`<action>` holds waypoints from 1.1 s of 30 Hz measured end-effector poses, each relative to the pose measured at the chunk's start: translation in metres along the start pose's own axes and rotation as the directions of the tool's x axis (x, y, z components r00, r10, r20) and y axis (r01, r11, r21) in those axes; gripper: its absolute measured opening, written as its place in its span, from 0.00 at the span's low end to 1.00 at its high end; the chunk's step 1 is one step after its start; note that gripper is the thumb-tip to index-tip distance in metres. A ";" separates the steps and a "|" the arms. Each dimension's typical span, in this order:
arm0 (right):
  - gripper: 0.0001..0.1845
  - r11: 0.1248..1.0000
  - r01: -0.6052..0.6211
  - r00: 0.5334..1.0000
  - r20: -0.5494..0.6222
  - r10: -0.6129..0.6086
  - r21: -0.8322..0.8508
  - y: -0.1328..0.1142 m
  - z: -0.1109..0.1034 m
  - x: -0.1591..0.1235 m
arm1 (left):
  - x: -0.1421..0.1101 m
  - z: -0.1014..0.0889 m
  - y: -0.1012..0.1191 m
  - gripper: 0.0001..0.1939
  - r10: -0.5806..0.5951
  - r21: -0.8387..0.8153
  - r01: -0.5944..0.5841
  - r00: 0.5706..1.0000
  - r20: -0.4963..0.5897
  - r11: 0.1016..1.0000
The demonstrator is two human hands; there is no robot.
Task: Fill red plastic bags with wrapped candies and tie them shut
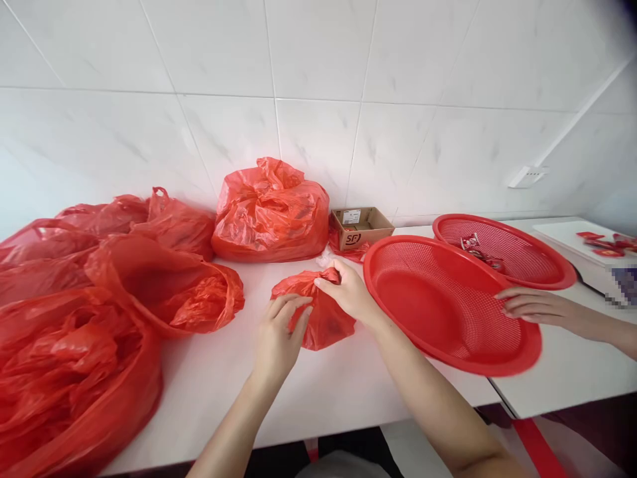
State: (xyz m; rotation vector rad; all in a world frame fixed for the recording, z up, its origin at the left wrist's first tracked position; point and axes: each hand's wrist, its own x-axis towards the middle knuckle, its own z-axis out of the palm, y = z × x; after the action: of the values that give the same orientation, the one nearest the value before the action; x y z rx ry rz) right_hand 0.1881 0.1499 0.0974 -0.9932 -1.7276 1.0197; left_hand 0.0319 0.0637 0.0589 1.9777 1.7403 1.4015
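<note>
White desk (209, 398): near its middle, the right hand (348, 289) pinches the bag (331, 322)'s gathered top; the left hand (283, 332) curls beside it, its grip unclear.

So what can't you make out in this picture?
All in the head view:
What's in the small bag in your right hand: its red plastic hides it.
What fills the big bag by the wall: crumpled plastic covers it.
The bottom of the cardboard box: its front side blocks it.
The other person's body, beyond the hand at the basket: cut off by the right edge.
</note>
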 end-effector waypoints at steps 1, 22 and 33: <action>0.20 0.998 -0.029 1.000 0.011 0.028 0.048 0.000 0.002 -0.002 | -0.001 0.003 0.000 0.07 -0.022 0.013 0.022 1.000 -0.003 1.000; 0.22 0.936 0.035 0.999 0.007 -0.035 -0.350 0.062 -0.004 0.039 | -0.064 -0.049 0.028 0.18 -0.273 -0.009 0.330 0.796 0.540 0.944; 0.15 0.900 0.056 0.978 -0.159 -0.137 -0.433 0.066 0.045 -0.062 | -0.055 0.018 -0.026 0.14 -0.137 0.193 0.150 0.987 -0.080 0.970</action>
State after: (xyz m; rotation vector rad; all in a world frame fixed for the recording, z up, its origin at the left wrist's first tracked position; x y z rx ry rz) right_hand 0.1777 0.1064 0.0070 -1.2177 -1.8600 0.4689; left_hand 0.0334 0.0331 0.0033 1.8707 2.0815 1.3057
